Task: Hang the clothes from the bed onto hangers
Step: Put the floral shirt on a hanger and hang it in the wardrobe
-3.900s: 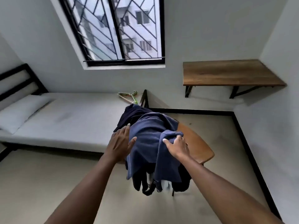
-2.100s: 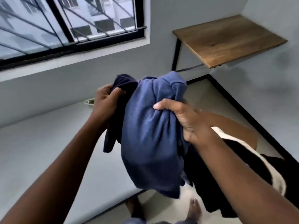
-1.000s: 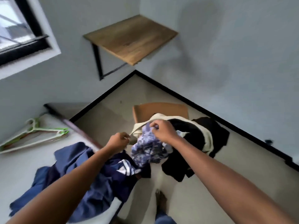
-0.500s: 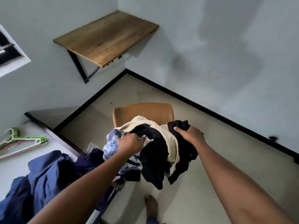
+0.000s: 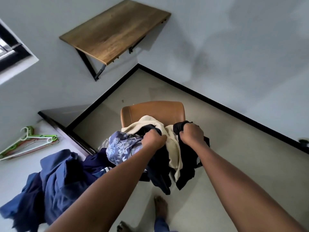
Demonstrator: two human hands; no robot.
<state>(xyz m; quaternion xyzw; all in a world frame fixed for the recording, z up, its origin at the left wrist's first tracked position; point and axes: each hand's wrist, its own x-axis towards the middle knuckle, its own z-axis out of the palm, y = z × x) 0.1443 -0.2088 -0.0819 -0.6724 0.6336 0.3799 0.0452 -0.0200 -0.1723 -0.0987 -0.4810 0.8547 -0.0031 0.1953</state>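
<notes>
Entry, as I read it from my remote seat:

- Left hand (image 5: pixel 154 139): fist closed on dark cloth at the top of the chair pile, just beside the floral garment (image 5: pixel 120 148).
- Right hand (image 5: pixel 192 134): clenched on a black garment (image 5: pixel 185 166) that hangs off the seat's front edge.
- Cream garment (image 5: pixel 173 148): between the two fists, tangled with the black pieces.
- Chair (image 5: pixel 153 109): tan; bears the mixed pile.
- Blue clothes (image 5: pixel 56 173): a crumpled heap on the bed (image 5: pixel 13 168), spilling over its near edge.
- Hangers (image 5: pixel 30 143): green and white, flat on the bed near the wall, well apart from both hands.

Progress, my judgement — nothing in view sits on a hanger, so the hanging proper has not begun. Left to do: bring over the chair pile, separate each piece, thread every one onto a hanger.
</notes>
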